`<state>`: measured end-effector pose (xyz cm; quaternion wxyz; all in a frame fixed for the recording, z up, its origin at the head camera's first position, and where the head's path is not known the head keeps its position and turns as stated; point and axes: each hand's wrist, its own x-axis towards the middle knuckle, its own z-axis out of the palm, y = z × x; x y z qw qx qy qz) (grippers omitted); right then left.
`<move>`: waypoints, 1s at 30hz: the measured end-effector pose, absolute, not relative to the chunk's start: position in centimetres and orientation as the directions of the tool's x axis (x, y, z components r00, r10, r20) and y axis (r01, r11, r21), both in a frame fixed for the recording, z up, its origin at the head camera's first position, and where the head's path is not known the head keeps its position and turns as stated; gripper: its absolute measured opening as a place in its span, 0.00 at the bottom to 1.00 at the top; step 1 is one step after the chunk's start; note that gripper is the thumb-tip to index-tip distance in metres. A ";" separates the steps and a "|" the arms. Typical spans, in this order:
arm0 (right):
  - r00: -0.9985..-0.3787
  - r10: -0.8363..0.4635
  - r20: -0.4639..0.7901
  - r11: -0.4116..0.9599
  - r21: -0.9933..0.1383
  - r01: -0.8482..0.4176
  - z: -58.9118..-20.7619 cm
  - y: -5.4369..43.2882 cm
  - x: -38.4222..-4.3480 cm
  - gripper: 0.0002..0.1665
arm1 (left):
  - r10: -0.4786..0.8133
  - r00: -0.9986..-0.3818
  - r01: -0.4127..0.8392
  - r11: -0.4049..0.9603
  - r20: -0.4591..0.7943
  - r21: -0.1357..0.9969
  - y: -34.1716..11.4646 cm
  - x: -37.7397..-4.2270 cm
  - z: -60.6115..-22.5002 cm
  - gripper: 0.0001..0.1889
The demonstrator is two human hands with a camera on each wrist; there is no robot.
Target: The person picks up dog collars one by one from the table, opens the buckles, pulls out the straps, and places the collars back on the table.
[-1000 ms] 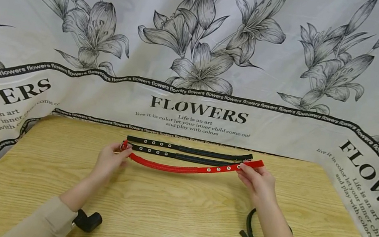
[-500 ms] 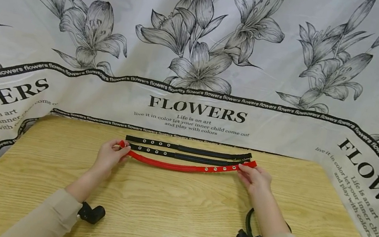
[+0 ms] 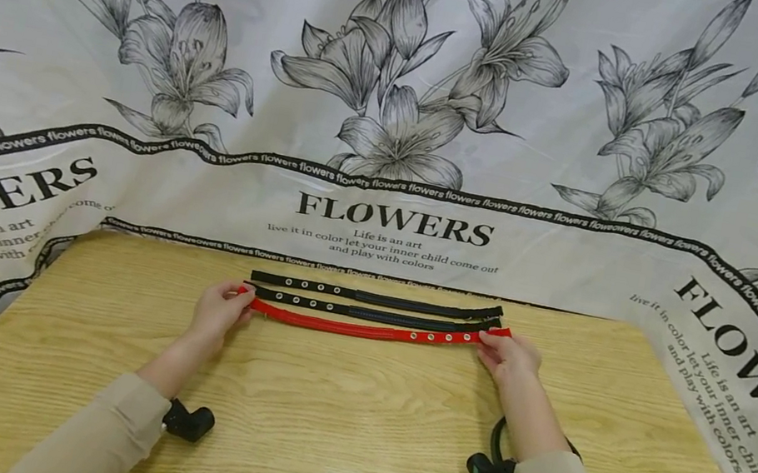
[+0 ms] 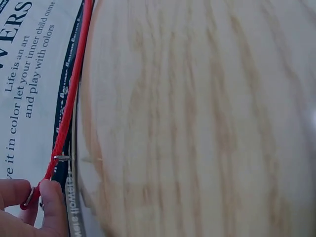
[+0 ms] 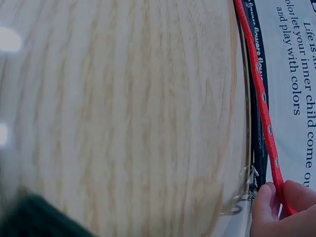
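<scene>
A red collar (image 3: 333, 325) with metal eyelets stretches between both hands, nearly straight with a slight sag. My left hand (image 3: 218, 311) pinches its buckle end between thumb and fingers; the metal buckle (image 4: 29, 196) shows at the fingertips in the left wrist view. Its eyelet end is pinched by my right hand (image 3: 512, 363), and the red tip pokes out past the fingers. Just behind it lies a black collar (image 3: 402, 319) with eyelets at the left. Farther back, a second black collar (image 3: 412, 305) runs parallel to it on the table.
The wooden table (image 3: 350, 401) ends at the back against a white floral curtain (image 3: 380, 228). A black wrist camera (image 3: 190, 420) sits under the left forearm, another camera (image 3: 490, 472) with a looped black cable (image 3: 499, 435) by the right.
Both hands have brought the red collar lower and closer to the black ones, and it sags less. The right hand has shifted slightly left.
</scene>
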<state>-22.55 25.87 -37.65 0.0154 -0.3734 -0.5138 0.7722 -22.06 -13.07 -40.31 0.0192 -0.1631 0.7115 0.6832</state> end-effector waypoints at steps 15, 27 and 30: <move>-0.682 0.462 -0.568 -0.456 -0.811 0.367 -38.8 26.5 -22.9 0.23 | -0.250 -0.950 -0.208 0.068 -0.186 0.976 -13.8 -22.1 -41.0 0.13; -0.727 0.437 -0.529 -0.428 -0.834 0.349 -38.5 26.4 -22.8 0.35 | -0.190 -0.963 -0.210 0.077 -0.192 0.975 -14.3 -22.0 -40.7 0.15; -0.745 0.422 -0.516 -0.412 -0.841 0.350 -38.1 26.3 -22.4 0.38 | -0.190 -0.962 -0.215 0.092 -0.194 0.972 -14.2 -22.0 -40.6 0.15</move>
